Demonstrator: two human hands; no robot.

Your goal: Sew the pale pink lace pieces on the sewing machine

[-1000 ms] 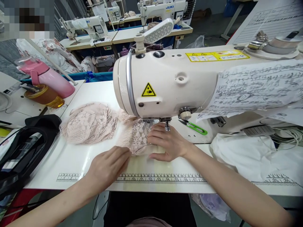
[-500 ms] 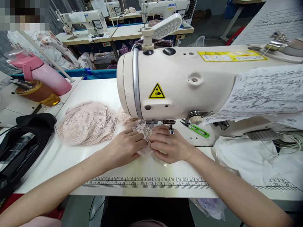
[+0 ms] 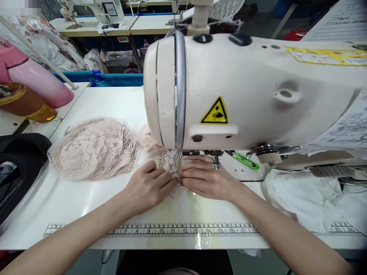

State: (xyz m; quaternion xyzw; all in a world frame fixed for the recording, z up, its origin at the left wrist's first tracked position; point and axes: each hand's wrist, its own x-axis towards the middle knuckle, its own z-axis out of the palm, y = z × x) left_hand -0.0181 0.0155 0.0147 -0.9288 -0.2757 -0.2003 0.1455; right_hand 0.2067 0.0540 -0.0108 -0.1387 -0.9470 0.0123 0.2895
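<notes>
The machine (image 3: pixel 246 91) overhangs the space just beyond the left hand (image 3: pixel 155 185) and right hand (image 3: pixel 209 178). Left of the hands lies the pile (image 3: pixel 91 149), seemingly for easy reach. Between them, the curled left hand pinches the lace (image 3: pixel 169 160); the right, fingers bent, touches its edge, grip hidden, probably steadying it.

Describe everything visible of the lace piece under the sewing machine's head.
The lace piece is pale pink and looks thin and sheer, with a floral pattern and a band of small openings along its right side. It lies on the white table, partly hidden by the sewing machine above. At its near end, the curled left hand holds it and the right hand touches it. Its far end cannot be made out.
</notes>
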